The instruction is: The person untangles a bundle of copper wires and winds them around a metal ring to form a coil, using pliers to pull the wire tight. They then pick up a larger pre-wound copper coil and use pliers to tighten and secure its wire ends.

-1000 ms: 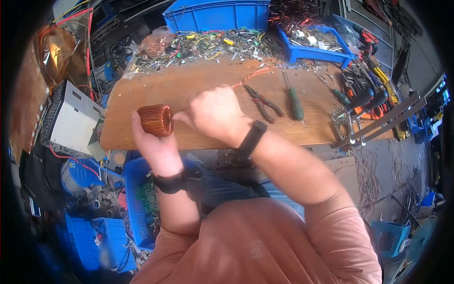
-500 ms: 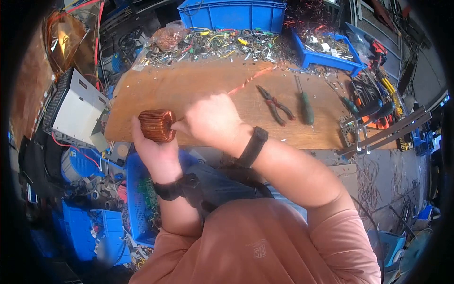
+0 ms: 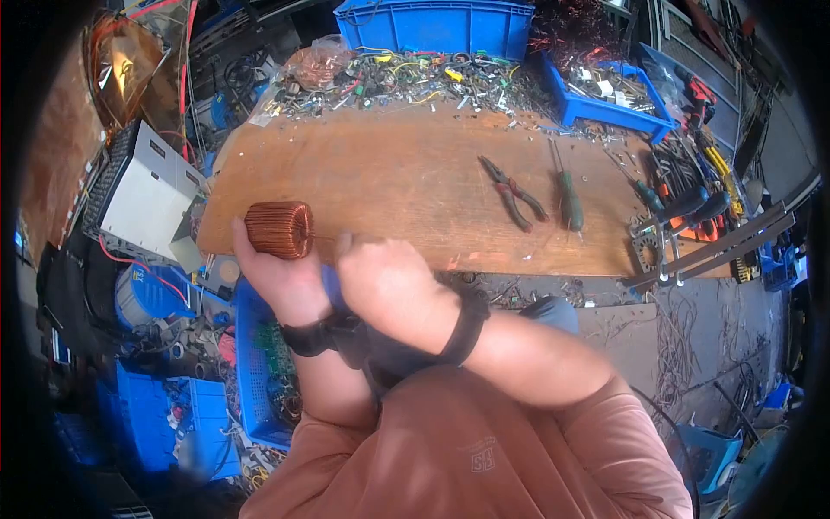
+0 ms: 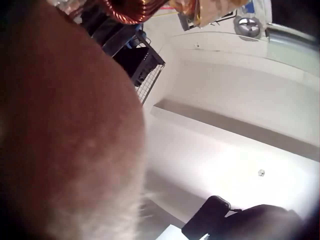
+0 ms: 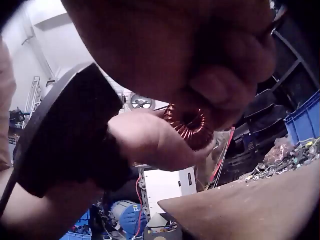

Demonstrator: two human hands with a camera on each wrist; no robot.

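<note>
A thick copper-wound coil (image 3: 281, 231) lies on its side in my left hand (image 3: 285, 281), which grips it near the table's front left edge. From its right end face a thin copper wire (image 3: 323, 237) runs to my right hand (image 3: 387, 281), a fist with the wire at its thumb side. The right wrist view shows the coil's ring of windings (image 5: 192, 125) behind the left thumb (image 5: 155, 142). Only the coil's lower rim (image 4: 132, 12) appears in the left wrist view. Red-handled pliers (image 3: 514, 195) and a green-handled screwdriver (image 3: 568, 199) lie to the right.
Scrap bits (image 3: 398, 82) are heaped along the back of the wooden table (image 3: 363, 164). Behind them stands a blue bin (image 3: 437, 30), with a blue tray (image 3: 618, 108) at the right. Tools (image 3: 692, 190) crowd the right end. A blue crate (image 3: 251, 381) is below the left arm.
My right hand has moved down toward my body and past the table's front edge. The copper strand trailing over the table beyond it has been drawn away. My left hand still holds the coil.
</note>
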